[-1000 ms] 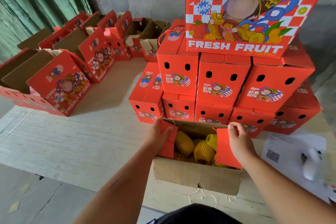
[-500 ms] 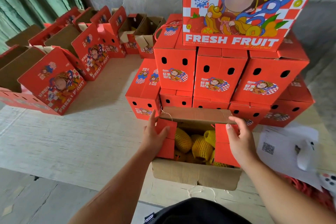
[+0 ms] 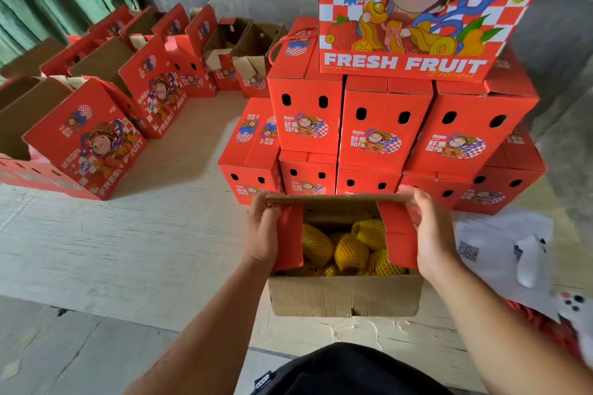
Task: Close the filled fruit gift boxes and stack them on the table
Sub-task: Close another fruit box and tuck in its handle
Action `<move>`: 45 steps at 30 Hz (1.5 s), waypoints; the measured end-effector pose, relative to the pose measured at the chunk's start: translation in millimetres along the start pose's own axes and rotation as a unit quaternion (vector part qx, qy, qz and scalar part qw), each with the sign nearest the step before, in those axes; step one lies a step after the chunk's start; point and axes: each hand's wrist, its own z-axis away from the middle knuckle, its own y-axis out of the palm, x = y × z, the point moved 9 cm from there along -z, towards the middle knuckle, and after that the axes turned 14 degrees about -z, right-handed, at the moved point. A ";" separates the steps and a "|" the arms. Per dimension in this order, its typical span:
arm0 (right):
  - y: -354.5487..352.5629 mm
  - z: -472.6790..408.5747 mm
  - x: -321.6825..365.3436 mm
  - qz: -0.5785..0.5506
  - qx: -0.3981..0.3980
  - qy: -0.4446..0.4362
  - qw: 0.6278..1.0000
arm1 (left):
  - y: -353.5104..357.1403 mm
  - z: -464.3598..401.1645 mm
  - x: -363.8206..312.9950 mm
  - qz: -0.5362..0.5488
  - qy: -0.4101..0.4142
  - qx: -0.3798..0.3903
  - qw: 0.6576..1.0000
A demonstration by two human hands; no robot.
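Observation:
An open fruit gift box (image 3: 345, 297) stands at the table's near edge, filled with yellow fruit in foam nets (image 3: 349, 250). Its two red side flaps are folded inward. My left hand (image 3: 261, 231) presses on the left flap while its fingers reach the far brown flap (image 3: 337, 199). My right hand (image 3: 431, 234) lies against the right flap, fingers curled over the far flap's edge. Directly behind stands a stack of closed red boxes (image 3: 382, 125), with one large box (image 3: 420, 9) on top.
Several open red boxes (image 3: 86, 141) line the table's left and back. White papers with a QR code (image 3: 500, 247) and a white object lie right of the box. Bare tabletop (image 3: 134, 234) spreads to the left. A green curtain hangs at far left.
Both hands have moved from the side flaps up to the far flap, which has tipped forward over the fruit. The side flaps are folded further inward.

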 end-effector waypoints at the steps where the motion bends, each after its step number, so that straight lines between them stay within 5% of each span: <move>1: 2.5 -2.7 -0.5 -0.008 -0.006 0.020 1.000 | -2.0 -0.2 -1.3 0.039 -0.011 -0.005 0.999; 9: 18.6 14.7 13.5 0.232 0.134 -0.063 0.961 | -14.6 -5.2 6.1 -0.060 -0.047 -0.028 0.997; 13: 24.4 2.7 31.1 0.285 0.112 -0.083 0.948 | -27.0 0.2 0.0 -0.036 -0.035 -0.123 0.991; 17: 34.5 -18.3 28.4 0.228 0.070 -0.019 0.971 | -6.8 4.4 -12.6 -0.140 -0.021 -0.086 0.986; 19: 38.1 -25.1 22.4 0.207 0.059 0.009 0.976 | 15.8 10.7 -21.9 -0.359 0.043 -0.032 0.932; 21: 39.7 -27.6 19.9 0.211 0.050 0.014 0.976 | 49.2 27.6 -25.7 -0.541 0.128 0.041 0.830; 23: 40.2 -27.7 17.8 0.220 0.043 0.015 0.975 | 85.5 48.7 -25.4 -0.587 0.229 0.149 0.762; 25: 38.6 -29.6 15.6 0.220 0.036 0.010 0.975 | 99.4 60.7 -32.4 -0.505 0.283 0.233 0.781; 27: 38.1 -30.5 13.4 0.209 0.037 0.013 0.977 | 74.0 50.3 -55.6 -0.370 0.294 0.147 0.869; 30: 40.5 -27.5 12.3 0.188 0.045 0.013 0.981 | -1.9 18.0 -59.9 -0.244 0.169 -0.097 0.950; 33: 42.8 -24.5 15.7 0.179 0.043 0.000 0.983 | -30.5 -12.6 -38.0 -0.105 -0.038 -0.145 0.983; 35: 42.8 -24.0 16.6 0.175 0.042 -0.001 0.984 | -33.0 -21.9 -18.1 0.130 -0.165 -0.165 0.964; 38: 38.9 -23.7 14.3 0.181 0.043 0.008 0.983 | -18.6 -18.3 12.3 0.358 -0.319 -0.098 0.872; 42: 37.5 -25.7 11.4 0.192 0.039 0.011 0.980 | -17.8 -3.2 49.3 0.008 -0.395 0.058 0.917; 45: 37.2 -28.1 8.4 0.197 0.037 0.020 0.980 | 4.9 0.0 47.6 0.038 -0.374 0.137 0.916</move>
